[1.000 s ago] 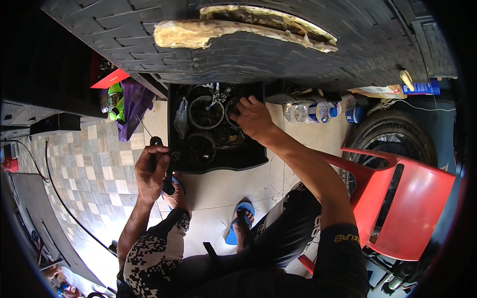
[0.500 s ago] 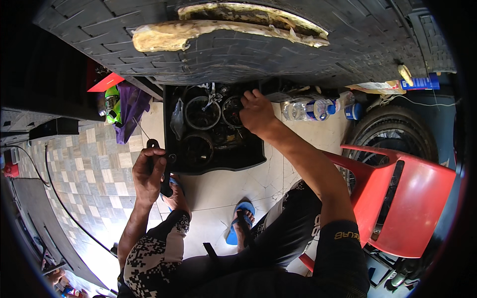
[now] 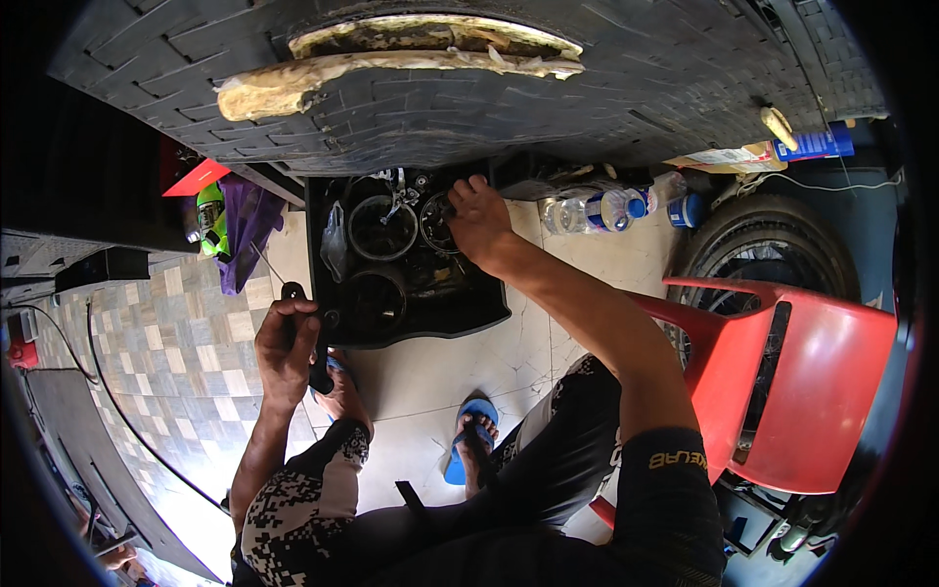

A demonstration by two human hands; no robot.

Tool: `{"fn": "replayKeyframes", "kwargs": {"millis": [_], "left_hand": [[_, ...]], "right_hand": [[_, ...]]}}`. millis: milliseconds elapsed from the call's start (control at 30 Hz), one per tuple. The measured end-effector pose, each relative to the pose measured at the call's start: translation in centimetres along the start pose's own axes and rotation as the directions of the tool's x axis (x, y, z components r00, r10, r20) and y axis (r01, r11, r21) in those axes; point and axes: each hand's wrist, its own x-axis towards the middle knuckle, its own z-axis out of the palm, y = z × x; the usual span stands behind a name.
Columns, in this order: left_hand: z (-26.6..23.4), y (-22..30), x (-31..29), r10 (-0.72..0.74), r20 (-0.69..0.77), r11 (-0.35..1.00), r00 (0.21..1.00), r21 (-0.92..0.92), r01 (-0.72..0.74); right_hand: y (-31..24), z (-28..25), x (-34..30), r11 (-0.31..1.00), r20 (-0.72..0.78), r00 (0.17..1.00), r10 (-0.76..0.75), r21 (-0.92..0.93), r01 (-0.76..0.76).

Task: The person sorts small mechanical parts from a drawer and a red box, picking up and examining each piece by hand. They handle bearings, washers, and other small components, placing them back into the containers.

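Black tray [image 3: 406, 293] of round parts lying on the tiled floor [image 3: 176, 342] under a big tyre [image 3: 440, 88], as half a second ago. Right hand [image 3: 476, 217] reaching in at the far edge, fingers curled on a dark ring [image 3: 437, 223], perhaps pinched, hard to tell; shifted slightly nearer the tyre than before. Left hand [image 3: 287, 342] closed around a dark tool [image 3: 315, 344] at the tray's near left corner, unchanged.
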Motion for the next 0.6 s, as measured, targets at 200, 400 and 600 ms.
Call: {"fn": "replayKeyframes", "kwargs": {"millis": [200, 400, 600], "left_hand": [[-0.1, -0.1, -0.1, -0.019, 0.007, 1.0, 1.0, -0.004, 0.02], [-0.6, 0.0, -0.3, -0.088, 0.036, 0.996, 0.995, -0.009, 0.088], [-0.2, 0.0, -0.2, -0.002, 0.007, 1.0, 1.0, 0.018, 0.002]], "right_hand": [[2.2, -1.1, -0.7, 0.979, -0.05, 0.997, -0.061, 0.191, 0.069], [1.7, -1.0, 0.3, 0.958, 0.086, 0.981, -0.174, 0.247, 0.148], [1.1, 0.5, 1.4, 0.978, 0.063, 0.993, -0.101, 0.188, 0.088]]}}
